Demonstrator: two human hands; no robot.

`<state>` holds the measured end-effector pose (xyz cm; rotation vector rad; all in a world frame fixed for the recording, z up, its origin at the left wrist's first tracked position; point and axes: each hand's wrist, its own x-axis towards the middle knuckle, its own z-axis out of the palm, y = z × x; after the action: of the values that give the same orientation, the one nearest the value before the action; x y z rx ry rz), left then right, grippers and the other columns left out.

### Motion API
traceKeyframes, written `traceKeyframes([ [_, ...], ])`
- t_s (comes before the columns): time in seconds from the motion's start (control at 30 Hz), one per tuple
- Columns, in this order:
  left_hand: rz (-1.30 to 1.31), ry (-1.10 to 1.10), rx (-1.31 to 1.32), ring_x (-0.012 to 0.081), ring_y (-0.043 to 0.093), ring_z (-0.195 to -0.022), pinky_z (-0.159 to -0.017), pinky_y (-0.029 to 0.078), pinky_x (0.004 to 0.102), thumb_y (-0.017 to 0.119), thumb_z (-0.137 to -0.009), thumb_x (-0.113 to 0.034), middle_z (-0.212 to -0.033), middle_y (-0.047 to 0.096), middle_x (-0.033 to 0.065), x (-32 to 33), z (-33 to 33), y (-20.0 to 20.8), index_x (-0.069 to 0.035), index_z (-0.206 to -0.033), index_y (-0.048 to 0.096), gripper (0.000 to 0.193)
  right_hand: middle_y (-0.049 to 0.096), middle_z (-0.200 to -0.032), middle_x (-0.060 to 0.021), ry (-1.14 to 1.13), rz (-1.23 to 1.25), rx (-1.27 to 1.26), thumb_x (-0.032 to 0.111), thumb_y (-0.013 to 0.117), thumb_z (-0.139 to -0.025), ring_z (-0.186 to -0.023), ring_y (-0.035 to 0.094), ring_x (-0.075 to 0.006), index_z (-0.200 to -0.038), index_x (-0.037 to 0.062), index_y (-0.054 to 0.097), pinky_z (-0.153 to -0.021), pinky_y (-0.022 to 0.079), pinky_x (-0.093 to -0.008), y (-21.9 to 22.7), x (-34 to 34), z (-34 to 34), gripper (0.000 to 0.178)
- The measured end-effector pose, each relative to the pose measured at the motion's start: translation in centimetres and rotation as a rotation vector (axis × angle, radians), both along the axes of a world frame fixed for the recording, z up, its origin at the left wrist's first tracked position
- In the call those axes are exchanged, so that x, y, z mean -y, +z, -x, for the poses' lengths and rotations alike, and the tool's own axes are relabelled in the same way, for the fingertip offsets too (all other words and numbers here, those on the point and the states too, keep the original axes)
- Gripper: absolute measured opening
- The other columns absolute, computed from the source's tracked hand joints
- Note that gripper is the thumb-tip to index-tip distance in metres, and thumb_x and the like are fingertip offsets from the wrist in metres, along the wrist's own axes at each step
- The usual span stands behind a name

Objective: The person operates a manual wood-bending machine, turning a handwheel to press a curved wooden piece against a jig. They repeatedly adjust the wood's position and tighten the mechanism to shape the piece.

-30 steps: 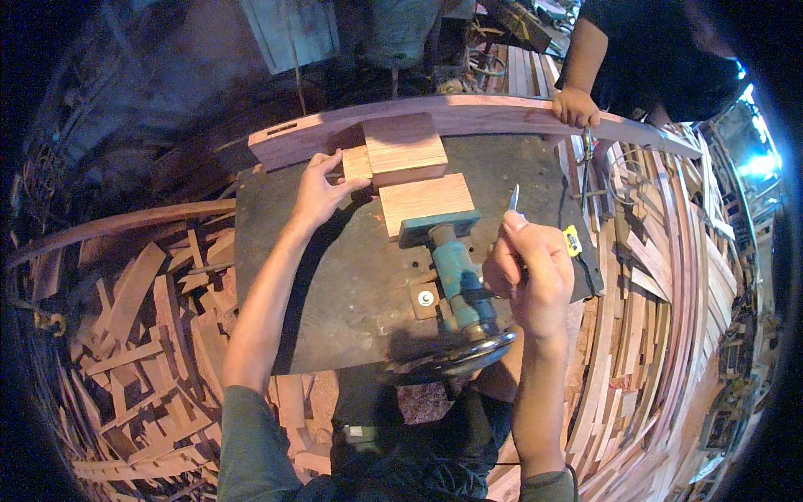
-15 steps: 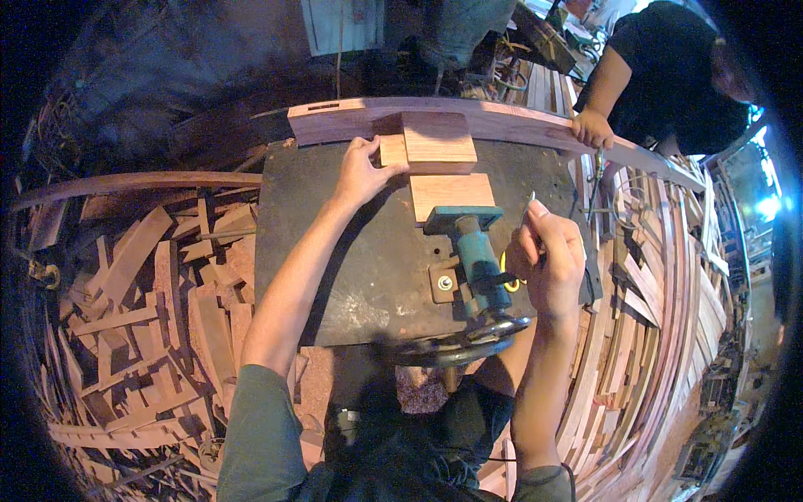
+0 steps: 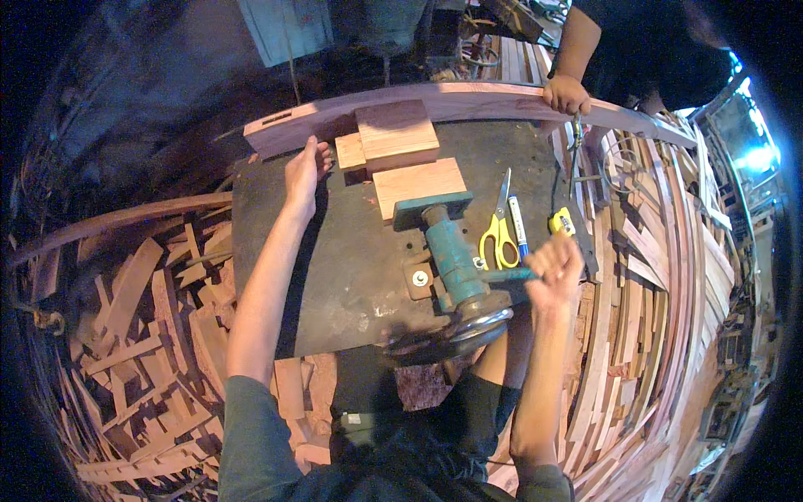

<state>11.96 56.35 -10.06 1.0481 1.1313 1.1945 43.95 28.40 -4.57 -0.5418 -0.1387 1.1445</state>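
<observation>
My left hand (image 3: 306, 177) is off the wood, its fingers loosely curled, and holds nothing. Just right of it lies a small wood block (image 3: 350, 151), against a larger wood block (image 3: 400, 132). Behind them a long wooden beam (image 3: 335, 117) stands on edge across the dark table. Nearer me, a flat wood block (image 3: 420, 184) rests against the plate of a teal clamp (image 3: 452, 259) with a handwheel (image 3: 468, 335). Slightly blurred, my right hand (image 3: 555, 269) is closed at the end of the clamp's teal lever (image 3: 508, 274).
Yellow-handled scissors (image 3: 500, 238), a marker (image 3: 519, 224) and a yellow tape measure (image 3: 562, 222) lie on the table (image 3: 335, 284). A co-worker's hand (image 3: 567, 94) rests on the beam's right part. Offcuts (image 3: 125, 335) pile up at left; long wood strips (image 3: 636, 335) lie at right.
My left hand has let go of the small block and drawn back left. My right hand has lowered to the lever's end, uncovering the scissors and marker. The whole view has shifted.
</observation>
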Motion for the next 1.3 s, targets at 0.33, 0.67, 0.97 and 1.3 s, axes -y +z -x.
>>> traceKeyframes([
  [0.33,-0.148,0.203,-0.367,0.0312,0.060,-0.093,-0.086,0.044,0.0422,0.048,-0.097,-0.038,-0.098,0.063,0.0219,-2.6,-6.5,-2.5,0.008,-0.101,0.056,0.047,0.029,-0.041,0.0057,0.076,-0.120,-0.039,0.026,0.038,-0.101,-0.033,0.023,-0.0067,-0.058,0.0155,0.037,-0.044,0.030,-0.0255,-0.4,-0.4,0.3,0.044],
  [0.67,-0.071,-0.038,-0.529,0.0165,0.055,-0.055,-0.045,0.041,0.0330,0.036,-0.102,-0.042,-0.070,0.062,0.0077,-2.5,-6.2,-0.7,-0.003,-0.085,0.064,0.051,0.029,-0.040,0.0068,0.007,-0.071,0.156,0.027,0.040,-0.101,-0.031,0.023,-0.0051,-0.058,0.0165,0.035,-0.039,0.028,-0.0231,3.3,-1.1,1.3,0.045],
  [0.97,-0.004,-0.182,-0.395,0.0140,0.053,-0.053,-0.045,0.041,0.0310,0.035,-0.103,-0.037,-0.066,0.059,0.0048,-4.0,-5.6,-2.3,-0.003,-0.089,0.062,0.046,0.027,-0.040,0.0061,0.043,-0.030,0.355,0.030,0.040,-0.101,-0.031,0.019,-0.0059,-0.058,0.0157,0.035,-0.037,0.024,-0.0235,7.3,-2.1,3.7,0.046],
  [1.3,-0.092,-0.165,-0.388,0.0318,0.068,-0.068,-0.064,0.054,0.0394,0.045,-0.099,-0.034,-0.082,0.064,0.0254,-3.6,-8.0,-3.0,0.013,-0.104,0.048,0.047,0.027,-0.040,0.0048,0.093,0.002,0.520,0.030,0.037,-0.102,-0.033,0.018,-0.0064,-0.058,0.0152,0.035,-0.036,0.021,-0.0238,8.9,-2.3,4.9,0.046],
])
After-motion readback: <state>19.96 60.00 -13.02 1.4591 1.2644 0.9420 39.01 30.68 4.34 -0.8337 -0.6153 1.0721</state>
